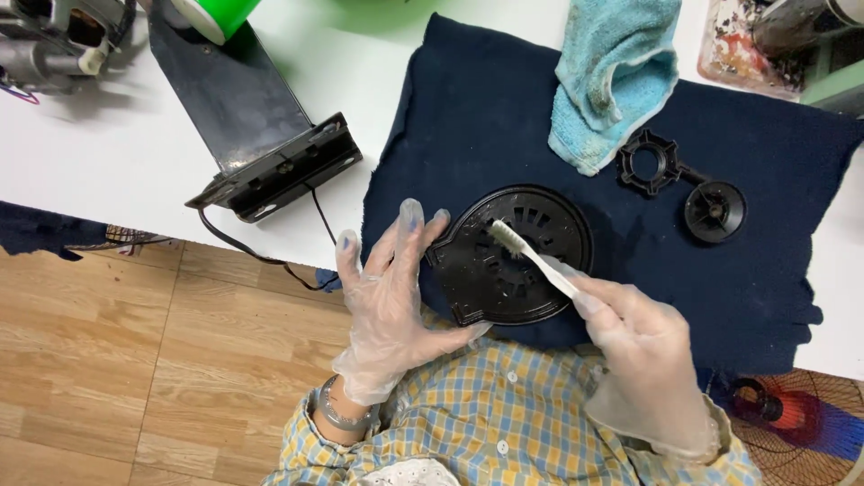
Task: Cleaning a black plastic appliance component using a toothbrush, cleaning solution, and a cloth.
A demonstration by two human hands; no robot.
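**Toothbrush on a black plastic cover**

The gloved left hand [389, 292] steadies the black cover [510, 256] by its edge, fingers spread, thumb pressing the near rim. The cover lies on a dark cloth [504, 117] on the white table [108, 153]. The gloved right hand [643, 355] grips a toothbrush [531, 256], bristles touching the cover's slots. A blue towel [612, 76] lies beyond

A white table [108, 153] above a wooden floor [135, 360] carries a dark blue cloth [504, 108] spread over its near edge. Beside the cloth lie a black bracket [261, 135] with its cord [261, 256] and, at the far left corner, what may be a motor [54, 40].
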